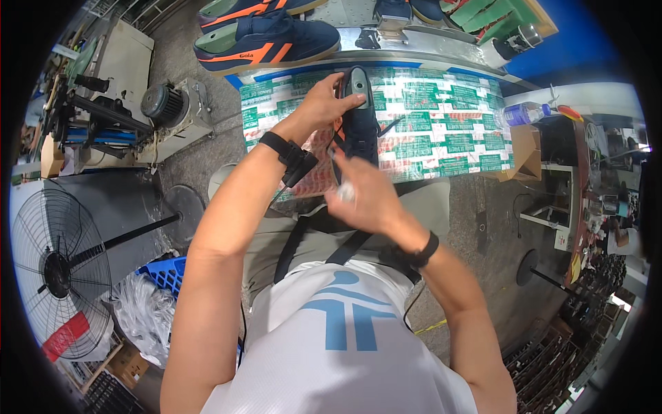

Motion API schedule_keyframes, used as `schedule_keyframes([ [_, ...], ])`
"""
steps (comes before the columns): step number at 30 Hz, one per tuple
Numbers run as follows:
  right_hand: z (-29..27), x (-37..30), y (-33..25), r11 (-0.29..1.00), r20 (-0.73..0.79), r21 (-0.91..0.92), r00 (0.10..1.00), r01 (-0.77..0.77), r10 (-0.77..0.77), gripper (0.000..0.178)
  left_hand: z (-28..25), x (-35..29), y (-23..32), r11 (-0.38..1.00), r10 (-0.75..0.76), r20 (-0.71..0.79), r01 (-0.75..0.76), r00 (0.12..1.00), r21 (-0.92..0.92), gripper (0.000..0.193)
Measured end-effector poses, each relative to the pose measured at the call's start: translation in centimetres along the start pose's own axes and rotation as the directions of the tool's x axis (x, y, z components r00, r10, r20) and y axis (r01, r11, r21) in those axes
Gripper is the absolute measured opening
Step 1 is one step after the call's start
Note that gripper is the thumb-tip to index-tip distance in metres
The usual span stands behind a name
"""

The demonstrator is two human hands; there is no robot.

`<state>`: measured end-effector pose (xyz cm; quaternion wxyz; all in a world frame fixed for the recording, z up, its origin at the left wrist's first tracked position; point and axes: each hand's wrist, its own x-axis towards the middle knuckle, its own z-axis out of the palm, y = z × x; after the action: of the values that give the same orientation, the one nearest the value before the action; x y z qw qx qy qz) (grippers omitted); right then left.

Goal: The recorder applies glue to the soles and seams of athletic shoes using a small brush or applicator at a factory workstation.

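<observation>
A navy shoe with orange trim [359, 131] lies on the taped surface in front of me, heel end away from me. A grey-green shoe last [358, 88] fills its opening, and a dark lace sticks out to the right. My left hand [323, 103] grips the heel end, its thumb on the last and its fingers at the shoe's left side. My right hand [369, 196], smeared by motion, is by the toe end with a finger pointing toward the shoe. A small whitish thing [345, 192] shows in its curled fingers; its kind is too blurred to tell.
More navy and orange shoes [272, 43] stand beyond the green-and-white taped surface [448, 124], by a metal-edged bench [441, 45]. A purple-labelled bottle [525, 114] lies at its right end. A standing fan [58, 272] and blue crate [165, 274] are to my left.
</observation>
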<state>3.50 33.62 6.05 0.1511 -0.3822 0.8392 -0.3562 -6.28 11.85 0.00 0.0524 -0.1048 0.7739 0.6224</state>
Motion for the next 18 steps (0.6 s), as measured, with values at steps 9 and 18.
schedule_keyframes([
  [9,-5.1,-4.9,2.6,0.997,-0.108,0.029,0.991,-0.071,0.074,0.075,0.8,2.2,-0.3,0.978,0.001,-0.015,0.002,1.000,0.206,0.110],
  [18,-7.2,-3.2,3.4,0.931,0.019,-0.363,0.999,0.041,-0.036,0.085,2.2,2.6,-0.1,0.970,-0.067,-0.110,0.091,0.992,0.225,0.110],
])
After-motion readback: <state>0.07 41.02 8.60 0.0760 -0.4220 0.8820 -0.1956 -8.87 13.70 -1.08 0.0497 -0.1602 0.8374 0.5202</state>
